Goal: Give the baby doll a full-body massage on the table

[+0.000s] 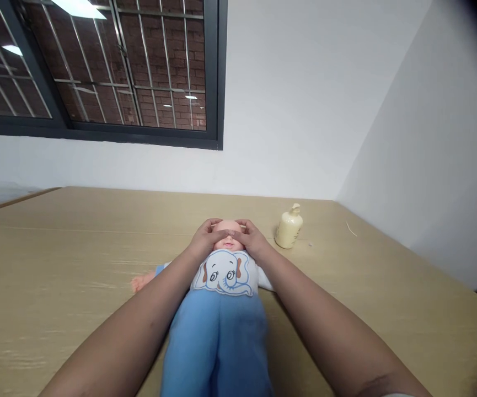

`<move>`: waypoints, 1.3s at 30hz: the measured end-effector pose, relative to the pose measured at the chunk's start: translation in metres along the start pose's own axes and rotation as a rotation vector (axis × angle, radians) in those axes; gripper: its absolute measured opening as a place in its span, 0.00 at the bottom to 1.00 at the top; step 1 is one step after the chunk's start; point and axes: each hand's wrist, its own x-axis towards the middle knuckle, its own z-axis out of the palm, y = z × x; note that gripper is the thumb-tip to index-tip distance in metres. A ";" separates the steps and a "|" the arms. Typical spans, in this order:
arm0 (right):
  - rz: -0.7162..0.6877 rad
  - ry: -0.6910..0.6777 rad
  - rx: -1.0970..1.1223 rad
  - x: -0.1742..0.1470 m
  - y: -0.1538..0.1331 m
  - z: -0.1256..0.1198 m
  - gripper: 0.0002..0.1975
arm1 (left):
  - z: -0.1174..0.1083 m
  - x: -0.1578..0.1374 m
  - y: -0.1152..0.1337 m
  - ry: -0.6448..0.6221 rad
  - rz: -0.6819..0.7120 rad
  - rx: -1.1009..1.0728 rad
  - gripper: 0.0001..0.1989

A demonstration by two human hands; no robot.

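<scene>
A baby doll (228, 309) lies on its back on the table, dressed in blue trousers and a white top with an elephant patch. Its head points away from me. My left hand (205, 238) cups the left side of the doll's head, and my right hand (251, 238) cups the right side. Both thumbs lie across the upper face and meet near the middle, hiding the eyes. The curved fingers rest along the sides and top of the head. One doll arm sticks out beyond my left forearm; a white sleeve shows by my right forearm.
A cream pump bottle (289, 228) stands on the wooden table (76, 264), right of the doll's head. Farther right lies a thin pale strand (351, 229). White walls border the table's far and right sides; a barred window (139, 66) is above left.
</scene>
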 end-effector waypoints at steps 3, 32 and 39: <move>-0.003 0.008 -0.010 0.000 0.000 0.001 0.27 | 0.001 -0.001 0.001 0.013 -0.007 -0.009 0.28; 0.240 -0.243 0.425 -0.011 -0.023 -0.022 0.28 | -0.027 0.003 0.000 -0.175 -0.269 -0.403 0.29; 0.212 -0.132 0.319 -0.011 -0.017 -0.012 0.28 | -0.012 -0.004 0.000 -0.146 -0.139 -0.270 0.27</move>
